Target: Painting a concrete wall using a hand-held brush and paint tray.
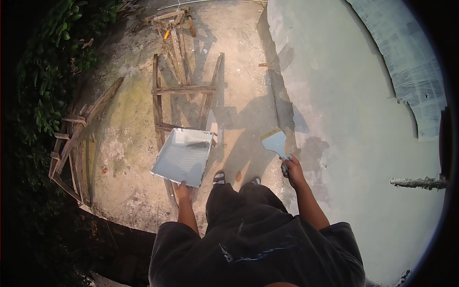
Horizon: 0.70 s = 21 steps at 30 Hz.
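My left hand [182,191] is closed on the near edge of a paint tray [184,162], holding it in front of me on the left. Pale blue-grey paint coats the tray's ribbed bottom, and a dark shadow or mark lies toward its far right corner. In my right hand [293,171] is a wide paint brush [274,142], gripped by its handle with the bristles pointing up and away. The brush's flat body is smeared with pale blue paint. It is apart from the tray and beside the base of the wall [349,110].
Wooden trestles [184,90] stand ahead on the stained concrete floor [112,167], and more old timber frames [79,129] are at the left. Leafy bushes [57,62] border the left side. A rough rod [416,183] sticks out at right, below a bluish panel [411,57].
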Motion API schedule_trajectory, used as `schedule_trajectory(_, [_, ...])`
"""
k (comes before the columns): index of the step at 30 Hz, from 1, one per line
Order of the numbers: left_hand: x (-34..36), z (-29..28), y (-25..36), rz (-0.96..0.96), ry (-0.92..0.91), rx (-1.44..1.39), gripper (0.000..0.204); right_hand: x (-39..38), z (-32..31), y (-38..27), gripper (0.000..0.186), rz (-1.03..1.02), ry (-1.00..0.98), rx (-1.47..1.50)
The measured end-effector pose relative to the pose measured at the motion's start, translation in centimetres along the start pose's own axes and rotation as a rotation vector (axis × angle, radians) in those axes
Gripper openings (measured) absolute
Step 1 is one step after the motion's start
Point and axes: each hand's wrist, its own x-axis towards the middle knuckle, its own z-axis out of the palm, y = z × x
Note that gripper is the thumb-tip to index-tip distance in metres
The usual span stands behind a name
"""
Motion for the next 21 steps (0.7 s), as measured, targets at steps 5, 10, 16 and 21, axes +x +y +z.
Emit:
schedule_trajectory(5, [-1.6,3.1,1.9,0.056,-0.028,0.134,0.054,2.1,0.1,-0.9,0.007,-0.004,-0.005,-0.001])
schedule_trajectory(10, [-4.0,10.0,4.9,0.045,-0.137,0.324,0.056,5.3,-0.4,-2.8,0.008,-0.032,-0.015,0.006])
schedule_trajectory(16, [-4.4,19.0,5.6,0.092,-0.289,0.3,0.051,11.3,-1.9,-7.2,0.007,-0.163,0.025,-0.08])
schedule_trajectory(21, [-2.9,27.2,4.5,0.145,-0.356,0.338,0.051,17.9,-5.4,-11.1,0.023,-0.321,0.094,-0.369])
